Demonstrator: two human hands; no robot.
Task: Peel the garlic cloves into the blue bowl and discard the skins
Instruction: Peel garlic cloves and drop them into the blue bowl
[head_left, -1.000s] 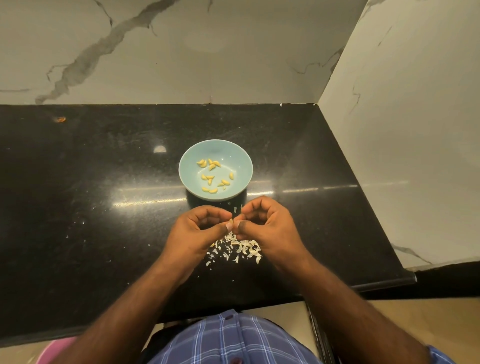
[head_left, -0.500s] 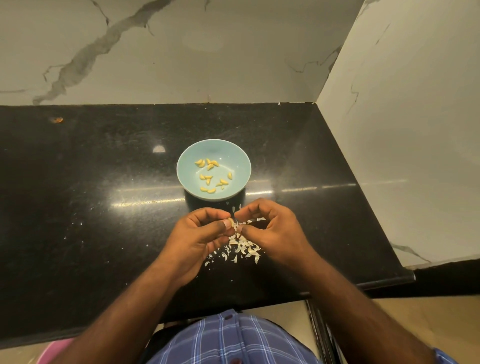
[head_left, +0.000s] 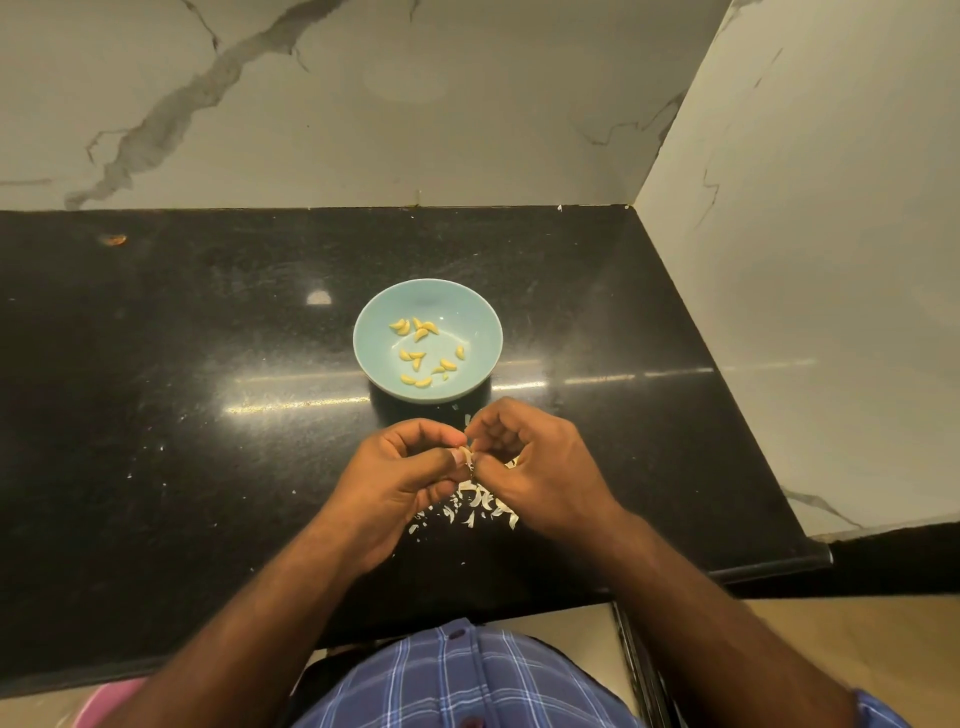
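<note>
Polished black speckled stone countertop (head_left: 182, 415) filling the middle, tucked into a corner. Behind it, white marble back wall with grey veins (head_left: 363, 104); on the right, a matching white marble side wall (head_left: 831, 234) meeting it at an angle. Long bright streak of reflected light (head_left: 291, 404) across the counter, plus a small square glint (head_left: 318, 297) farther back. Beige floor (head_left: 831, 639) below the counter's front edge, lower right.
</note>
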